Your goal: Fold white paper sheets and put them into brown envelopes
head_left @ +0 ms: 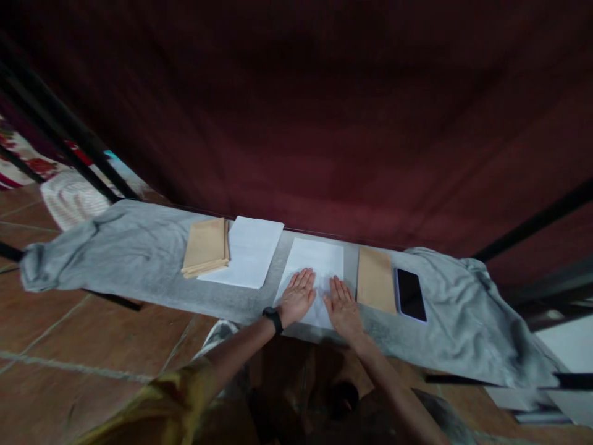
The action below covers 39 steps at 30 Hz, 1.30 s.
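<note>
A white sheet of paper lies on the grey cloth in front of me. My left hand rests flat on its left half, fingers stretched out. On the paper's right side my right hand also lies flat, its fingers extended. Just right of that hand is a brown envelope. Farther left, a stack of white paper has a pile of brown envelopes overlapping its left part. Neither hand grips anything.
The narrow surface is covered by a grey cloth, bunched at both ends. A phone lies right of the single envelope. Behind hangs a dark red curtain. Dark metal bars stand at the sides, above a tiled floor.
</note>
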Tool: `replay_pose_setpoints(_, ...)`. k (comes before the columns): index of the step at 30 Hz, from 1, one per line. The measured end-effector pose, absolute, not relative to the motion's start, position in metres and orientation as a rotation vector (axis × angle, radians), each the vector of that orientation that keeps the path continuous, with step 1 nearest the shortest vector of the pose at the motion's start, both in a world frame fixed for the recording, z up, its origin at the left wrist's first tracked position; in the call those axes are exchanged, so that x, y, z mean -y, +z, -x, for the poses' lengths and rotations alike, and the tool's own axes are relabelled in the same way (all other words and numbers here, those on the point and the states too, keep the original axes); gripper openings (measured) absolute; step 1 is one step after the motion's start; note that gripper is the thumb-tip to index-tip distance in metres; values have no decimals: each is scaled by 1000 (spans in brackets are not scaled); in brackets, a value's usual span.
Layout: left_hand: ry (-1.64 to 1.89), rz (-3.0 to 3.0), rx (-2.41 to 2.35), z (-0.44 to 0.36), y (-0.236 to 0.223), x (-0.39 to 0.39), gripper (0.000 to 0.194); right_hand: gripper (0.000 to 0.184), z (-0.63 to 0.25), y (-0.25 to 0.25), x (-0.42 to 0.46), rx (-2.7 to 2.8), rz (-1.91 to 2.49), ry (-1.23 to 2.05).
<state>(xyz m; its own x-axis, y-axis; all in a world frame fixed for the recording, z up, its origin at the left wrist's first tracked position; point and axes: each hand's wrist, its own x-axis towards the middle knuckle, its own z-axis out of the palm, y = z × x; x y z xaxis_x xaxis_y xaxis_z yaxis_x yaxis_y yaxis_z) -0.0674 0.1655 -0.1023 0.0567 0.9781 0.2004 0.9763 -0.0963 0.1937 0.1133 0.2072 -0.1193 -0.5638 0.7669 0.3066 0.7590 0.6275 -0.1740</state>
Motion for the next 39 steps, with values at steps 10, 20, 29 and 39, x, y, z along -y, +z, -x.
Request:
replay_pose_setpoints(10, 349, -2303, -1943, 67, -109, -250, 58, 51, -86, -136, -221, 2444, 1228, 23)
replay_pose_setpoints(20, 330, -2255, -2075, 112, -115, -313, 59, 52, -85, -128, -217, 2346, 1185, -38)
replay_pose_setpoints(29, 274, -2421, -1707, 94, -113, -312, 58, 53, -82, -136, -219, 2284, 1177, -45)
replay_pose_setpoints(39, 171, -2557, -1533, 77, -108, -335, 55, 52, -82, -129, -204, 2429, 1025, 89)
